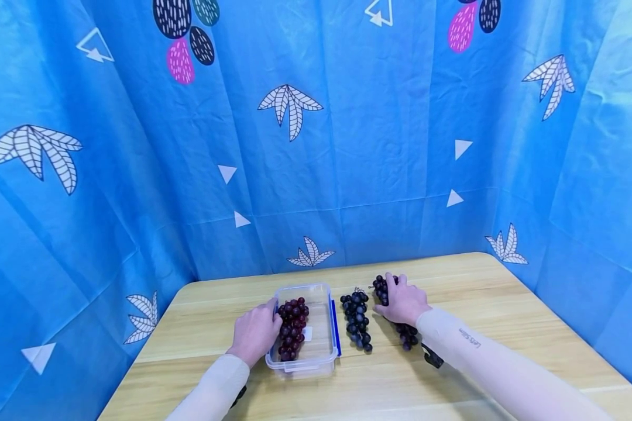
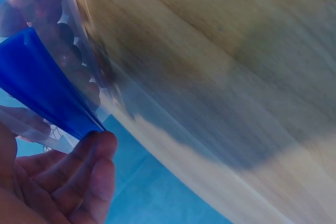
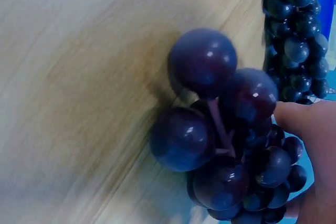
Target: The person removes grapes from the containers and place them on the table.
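Note:
A clear plastic container point(image 1: 304, 367) with blue side clips stands on the table, a bunch of red grapes point(image 1: 293, 327) lying along its left side. My left hand point(image 1: 255, 333) grips the container's left wall, fingers at the blue clip point(image 2: 44, 80) in the left wrist view. To the right, my right hand point(image 1: 404, 303) holds a bunch of dark purple grapes point(image 1: 408, 335) around its middle, partly hiding it. The right wrist view shows that bunch's lower grapes point(image 3: 202, 64) close up. Between container and right hand lies a bunch of black grapes point(image 1: 356, 318).
Everything sits on a light wooden table point(image 1: 210, 316) with rounded back corners. A blue patterned curtain point(image 1: 368, 158) hangs behind the table and along both sides. A small white label point(image 1: 308, 334) shows in the container beside the red grapes.

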Available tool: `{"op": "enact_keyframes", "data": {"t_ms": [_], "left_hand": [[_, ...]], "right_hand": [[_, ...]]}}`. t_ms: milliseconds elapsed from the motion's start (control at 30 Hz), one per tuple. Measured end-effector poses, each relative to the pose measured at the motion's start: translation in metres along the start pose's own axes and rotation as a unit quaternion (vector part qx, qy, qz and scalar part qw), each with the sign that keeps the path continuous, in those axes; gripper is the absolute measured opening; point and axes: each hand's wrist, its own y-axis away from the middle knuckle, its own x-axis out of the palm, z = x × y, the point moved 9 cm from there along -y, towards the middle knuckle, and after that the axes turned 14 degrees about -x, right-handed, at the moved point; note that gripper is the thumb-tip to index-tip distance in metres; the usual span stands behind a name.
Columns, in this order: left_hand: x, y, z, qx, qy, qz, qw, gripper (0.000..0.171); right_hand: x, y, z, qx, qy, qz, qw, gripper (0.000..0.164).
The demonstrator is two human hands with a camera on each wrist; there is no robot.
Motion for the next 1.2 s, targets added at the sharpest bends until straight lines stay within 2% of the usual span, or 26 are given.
{"op": "enact_keyframes", "data": {"t_ms": [200,433,767,967,1200], "left_hand": [[0.001,0.0,0.0,-0.002,0.001,0.001,1.0,0.05],[0.004,-0.002,0.002,-0.007,0.0,0.005,1.0,0.05],[0.002,-0.001,0.001,-0.008,0.004,0.009,0.9999,0.051],[0.001,-0.001,0.002,-0.007,0.002,0.006,1.0,0.05],[0.002,-0.003,0.003,-0.01,0.0,0.004,0.9999,0.049]], "right_hand": [[-0.013,0.0,0.01,-0.027,-0.005,-0.024,0.999,0.101],[-0.035,-0.01,0.035,-0.064,-0.019,-0.045,0.997,0.09],[-0.055,-0.023,0.075,-0.104,0.01,-0.027,0.994,0.077],[-0.058,-0.033,0.106,-0.127,0.024,-0.014,0.991,0.073],[-0.059,-0.039,0.143,-0.149,-0.017,0.022,0.988,0.074]]}}
